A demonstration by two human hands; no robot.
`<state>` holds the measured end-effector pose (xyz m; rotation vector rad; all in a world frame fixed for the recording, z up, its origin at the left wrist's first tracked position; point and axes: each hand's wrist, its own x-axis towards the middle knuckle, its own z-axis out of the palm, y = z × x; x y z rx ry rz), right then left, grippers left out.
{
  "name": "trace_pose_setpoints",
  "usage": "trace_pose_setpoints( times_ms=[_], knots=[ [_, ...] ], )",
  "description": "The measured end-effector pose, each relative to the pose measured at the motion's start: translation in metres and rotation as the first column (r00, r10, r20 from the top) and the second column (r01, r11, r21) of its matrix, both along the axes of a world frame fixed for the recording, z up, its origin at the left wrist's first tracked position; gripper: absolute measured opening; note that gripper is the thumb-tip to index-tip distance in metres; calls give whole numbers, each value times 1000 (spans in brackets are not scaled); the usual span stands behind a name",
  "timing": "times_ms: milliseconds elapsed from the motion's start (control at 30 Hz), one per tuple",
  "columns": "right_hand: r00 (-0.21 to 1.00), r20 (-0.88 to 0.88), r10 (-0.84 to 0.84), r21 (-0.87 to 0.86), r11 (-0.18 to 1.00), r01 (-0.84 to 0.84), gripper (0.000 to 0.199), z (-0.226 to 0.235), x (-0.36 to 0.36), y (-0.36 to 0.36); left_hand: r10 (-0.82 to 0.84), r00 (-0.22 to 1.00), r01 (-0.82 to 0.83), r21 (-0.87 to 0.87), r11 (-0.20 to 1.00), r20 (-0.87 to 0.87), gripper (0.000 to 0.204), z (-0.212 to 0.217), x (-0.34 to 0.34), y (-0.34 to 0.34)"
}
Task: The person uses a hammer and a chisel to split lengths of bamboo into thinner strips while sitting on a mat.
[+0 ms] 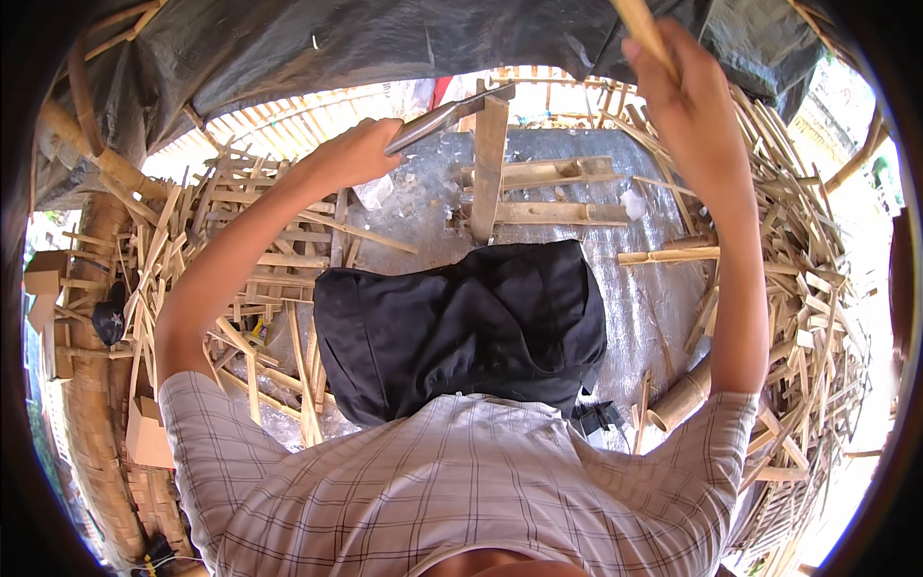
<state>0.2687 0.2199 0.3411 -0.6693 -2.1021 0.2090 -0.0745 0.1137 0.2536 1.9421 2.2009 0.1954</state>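
My left hand (363, 154) is closed round the near end of a long grey metal knife (433, 125). Its far end lies across the top of an upright bamboo piece (488, 168), which stands just beyond my lap. High on the right, my raised right hand (687, 91) grips a wooden stick (642, 31), whose upper end runs out of the picture. Between stick and knife there is a wide gap. Behind the upright piece, two split bamboo lengths (562, 213) lie on the grey sheet (423, 197).
Heaps of bamboo strips (808, 317) line the right, with more crossed slats (255, 221) on the left. A bamboo tube (681, 396) lies by my right elbow. Black cloth (461, 327) covers my lap. A dark tarp (385, 43) hangs across the back.
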Motion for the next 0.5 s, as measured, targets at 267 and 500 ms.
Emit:
trace_pose_setpoints(
  times_ms=[267,500],
  knots=[
    [924,377,68,-151,988,-11,22,-95,-6,24,-31,998,31,13,999,-50,23,12,18,-4],
    [999,-39,-10,-37,999,8,25,-7,4,-3,-22,995,20,-15,1000,-101,30,18,29,-5]
  ],
)
